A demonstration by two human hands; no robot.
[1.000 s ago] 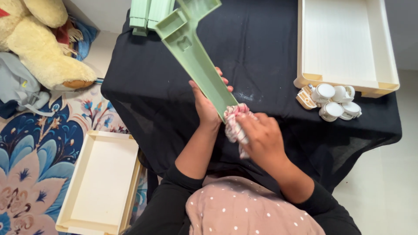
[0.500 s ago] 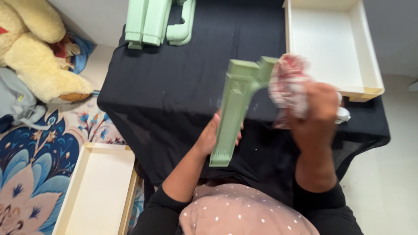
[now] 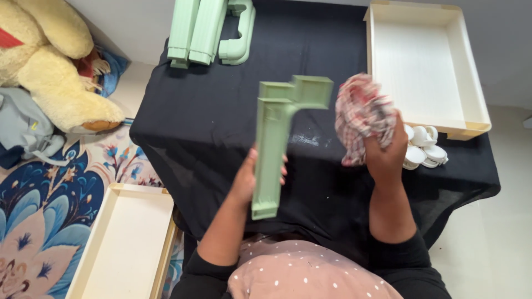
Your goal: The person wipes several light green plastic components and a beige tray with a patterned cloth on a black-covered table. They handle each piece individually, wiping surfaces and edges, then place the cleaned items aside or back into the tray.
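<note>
We hold green bracket (image 3: 275,145) upright in left hand (image 3: 246,180), above black table (image 3: 221,122) | right hand (image 3: 386,149) grips bunched checked rag (image 3: 359,113), just beside bracket, not touching | progress: bracket looks partly wiped, we judge | left: green parts (image 3: 208,30) at table's far edge lie untouched.

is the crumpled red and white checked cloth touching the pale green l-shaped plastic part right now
Apart. The head view shows black tablecloth between the crumpled red and white checked cloth and the pale green L-shaped plastic part.
</note>
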